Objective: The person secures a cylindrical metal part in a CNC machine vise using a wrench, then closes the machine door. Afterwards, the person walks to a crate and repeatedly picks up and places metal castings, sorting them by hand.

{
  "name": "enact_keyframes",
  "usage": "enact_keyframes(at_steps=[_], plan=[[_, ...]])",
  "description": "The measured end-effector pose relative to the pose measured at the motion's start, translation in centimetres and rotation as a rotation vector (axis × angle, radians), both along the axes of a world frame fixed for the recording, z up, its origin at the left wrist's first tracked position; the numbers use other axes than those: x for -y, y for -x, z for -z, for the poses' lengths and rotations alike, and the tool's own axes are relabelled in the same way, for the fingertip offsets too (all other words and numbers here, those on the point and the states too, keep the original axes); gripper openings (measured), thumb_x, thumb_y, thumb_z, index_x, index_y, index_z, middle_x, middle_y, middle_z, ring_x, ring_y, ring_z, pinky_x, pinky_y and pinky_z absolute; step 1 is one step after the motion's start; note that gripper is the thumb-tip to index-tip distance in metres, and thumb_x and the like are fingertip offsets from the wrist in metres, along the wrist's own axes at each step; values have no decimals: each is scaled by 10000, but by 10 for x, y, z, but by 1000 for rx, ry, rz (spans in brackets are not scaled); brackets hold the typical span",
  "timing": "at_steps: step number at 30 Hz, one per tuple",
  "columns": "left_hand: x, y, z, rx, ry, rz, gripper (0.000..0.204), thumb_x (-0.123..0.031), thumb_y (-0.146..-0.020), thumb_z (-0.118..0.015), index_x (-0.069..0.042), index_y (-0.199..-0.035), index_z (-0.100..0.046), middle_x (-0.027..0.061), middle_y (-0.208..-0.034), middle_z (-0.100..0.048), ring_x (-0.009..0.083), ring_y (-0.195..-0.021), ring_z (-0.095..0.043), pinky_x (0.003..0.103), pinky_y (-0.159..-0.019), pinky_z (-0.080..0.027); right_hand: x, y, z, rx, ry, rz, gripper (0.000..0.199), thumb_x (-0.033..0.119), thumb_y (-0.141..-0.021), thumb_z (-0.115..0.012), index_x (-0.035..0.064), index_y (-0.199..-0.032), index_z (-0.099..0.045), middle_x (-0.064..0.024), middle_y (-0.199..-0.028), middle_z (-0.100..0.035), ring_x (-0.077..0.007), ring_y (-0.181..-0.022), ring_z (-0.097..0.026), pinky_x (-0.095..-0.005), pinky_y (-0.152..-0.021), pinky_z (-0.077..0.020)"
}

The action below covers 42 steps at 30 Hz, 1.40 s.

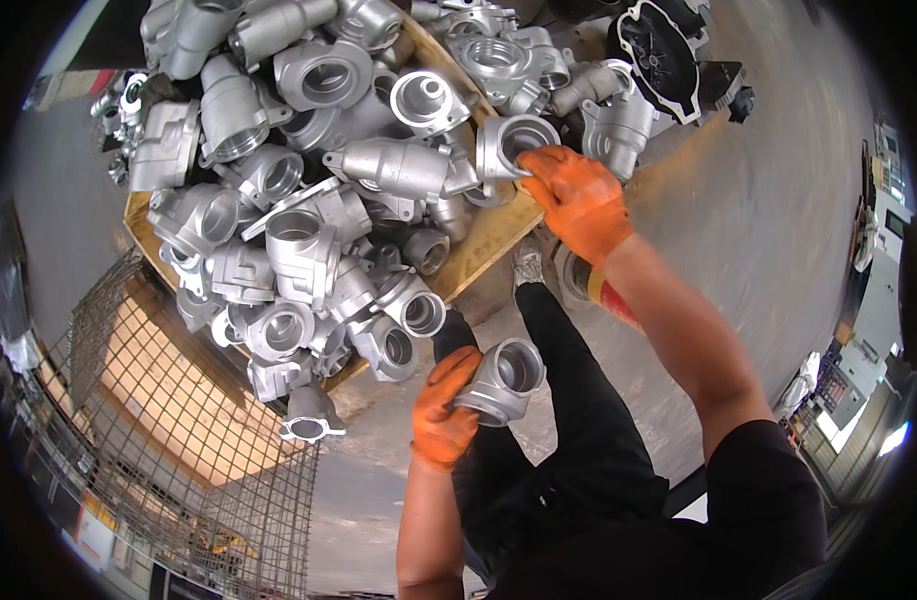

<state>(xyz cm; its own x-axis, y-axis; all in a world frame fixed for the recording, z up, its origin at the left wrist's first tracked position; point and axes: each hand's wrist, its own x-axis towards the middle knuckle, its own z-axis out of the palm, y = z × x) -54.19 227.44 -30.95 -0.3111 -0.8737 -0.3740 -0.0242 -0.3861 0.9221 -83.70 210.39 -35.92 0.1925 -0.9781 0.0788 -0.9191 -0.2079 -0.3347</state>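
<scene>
My left hand (446, 408), in an orange glove, is closed around a silver cast metal housing (504, 382) in front of my legs. The round bore of that part faces up and to the right. Farther off, my right hand (578, 200), also gloved in orange, grips the rim of another metal housing (498, 150) at the right edge of the pile. Its fingertips go into the open bore, and the thumb is mostly hidden. Beside it lies a long cylindrical casting (393, 167) among the heaped castings (303, 250).
The pile overflows a wooden crate (503, 245). A wire mesh basket (208, 500) with a wooden panel stands at the left. More castings (618, 125) and a black cover (658, 65) lie at the back right. A red and yellow object (615, 303) sits under my right forearm.
</scene>
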Motion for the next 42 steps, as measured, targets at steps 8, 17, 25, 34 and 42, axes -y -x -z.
enact_keyframes(at_steps=[8,17,25,34,42], plan=[[32,18,-28,-116,26,65,862,-647,-907,-740,110,-1315,-672,350,-1539,-477,404,-1341,-595,470,-1126,-454,-13,47,-71,666,-356,-245,198,116,-909,-721,32,-1087,-738,-155,-1115,-733,-353,-1054,-699,-434,-900,-568],[40,46,-44,-278,67,-3,453,121,-788,-626,94,-1231,-716,337,-1623,-389,369,-1151,-711,413,-979,-568,-7,31,-93,806,-360,-303,185,125,-921,-710,2,-1059,-727,-166,-1103,-728,-367,-1042,-696,-430,-889,-565],[7,24,-24,-78,73,56,685,-486,-989,-660,123,-1302,-661,306,-1438,-594,394,-1365,-580,441,-1148,-422,37,2,-64,912,-430,470,240,82,-891,-756,74,-1131,-759,-112,-1157,-708,-298,-1016,-714,-353,-843,-597],[-24,2,10,77,-101,-63,657,-443,-929,-743,45,-1362,-668,288,-1547,-519,404,-1413,-541,431,-1167,-421,187,-34,-16,300,-367,167,487,287,-981,-684,33,-1393,-631,-167,-1188,-746,-240,-1070,-714,-337,-946,-541],[-39,-6,20,26,-156,-123,563,-178,-855,-764,43,-1363,-668,265,-1574,-499,363,-1416,-541,396,-1136,-450,186,-30,-26,166,-383,-191,479,304,-1011,-607,97,-1442,-612,-193,-1265,-714,-339,-1129,-691,-381,-1006,-528]])
